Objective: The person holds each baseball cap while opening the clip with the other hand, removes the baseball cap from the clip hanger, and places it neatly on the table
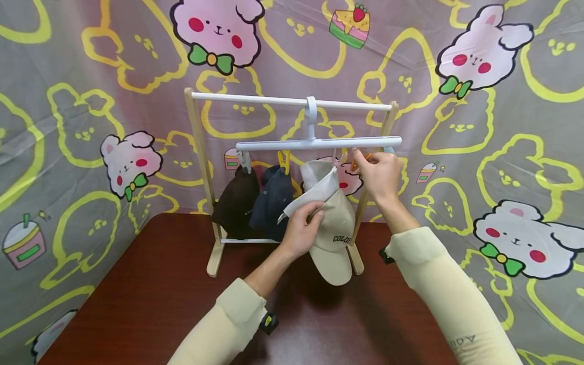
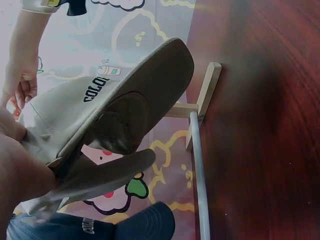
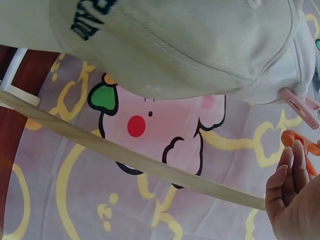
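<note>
My left hand [image 1: 303,230] grips a beige cap [image 1: 335,218], which hangs brim down with dark lettering above its brim. Behind it a white cap [image 1: 315,175] hangs from a pink clip [image 3: 300,107]. Close beside the pink clip, my right hand [image 1: 383,175] pinches an orange clip [image 3: 289,137] under the bar of a white hanger [image 1: 356,143]. No fabric shows in the orange clip. In the left wrist view, the beige cap's brim [image 2: 160,75] spreads out past the hand; the fingertips behind the cap are hidden.
A dark brown cap [image 1: 237,203] on a grey clip and a navy cap [image 1: 274,203] on a yellow clip [image 1: 284,161] hang at left. The hanger hooks over the white rail [image 1: 255,99] of a wooden rack [image 1: 201,147] on a red-brown table [image 1: 150,299]. Patterned cloth stands behind.
</note>
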`<state>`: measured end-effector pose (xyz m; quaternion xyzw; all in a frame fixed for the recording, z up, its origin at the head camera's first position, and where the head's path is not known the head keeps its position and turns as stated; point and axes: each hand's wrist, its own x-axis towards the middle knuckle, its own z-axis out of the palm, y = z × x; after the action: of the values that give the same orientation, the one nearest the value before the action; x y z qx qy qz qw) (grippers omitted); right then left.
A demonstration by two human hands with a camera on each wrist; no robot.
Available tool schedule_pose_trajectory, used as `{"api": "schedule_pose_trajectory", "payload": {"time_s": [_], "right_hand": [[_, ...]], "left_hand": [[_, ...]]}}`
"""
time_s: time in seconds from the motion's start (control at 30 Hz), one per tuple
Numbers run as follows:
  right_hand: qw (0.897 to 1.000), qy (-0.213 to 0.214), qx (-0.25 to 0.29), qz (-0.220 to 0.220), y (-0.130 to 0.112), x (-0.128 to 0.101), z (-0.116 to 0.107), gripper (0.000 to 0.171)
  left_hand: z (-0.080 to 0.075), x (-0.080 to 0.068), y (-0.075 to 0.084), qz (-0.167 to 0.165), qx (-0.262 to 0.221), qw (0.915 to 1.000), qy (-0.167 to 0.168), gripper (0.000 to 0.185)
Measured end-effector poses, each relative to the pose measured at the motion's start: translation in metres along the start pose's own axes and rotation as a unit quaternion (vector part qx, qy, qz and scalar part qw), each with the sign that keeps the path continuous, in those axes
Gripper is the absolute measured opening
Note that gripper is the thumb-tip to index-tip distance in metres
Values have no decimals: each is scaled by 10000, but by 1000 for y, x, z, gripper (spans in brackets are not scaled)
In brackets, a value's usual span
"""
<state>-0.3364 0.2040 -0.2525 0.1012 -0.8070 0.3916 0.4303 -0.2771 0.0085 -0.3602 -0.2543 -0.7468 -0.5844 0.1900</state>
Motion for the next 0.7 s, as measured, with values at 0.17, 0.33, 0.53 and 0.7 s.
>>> {"api": "schedule_pose_trajectory", "payload": {"time_s": [0.17,0.33,0.53,0.7], "right_hand": [[9991,15,385,164,1,1,-4,41],[9993,-10,317,213,3,-1,-6,38],[9981,-64,564,255,5,-1,-10,31],[9956,-209,849,340,9,-2,-13,28]], "left_hand": [[4,-2,-2,-11,-76,9999,-115,21],[9,-6,-5,39,-29,9999,-128,20],[11,-9,-5,37,27,9999,-143,21],[13,-12,-8,-77,-20,9994,-323,21]]}}
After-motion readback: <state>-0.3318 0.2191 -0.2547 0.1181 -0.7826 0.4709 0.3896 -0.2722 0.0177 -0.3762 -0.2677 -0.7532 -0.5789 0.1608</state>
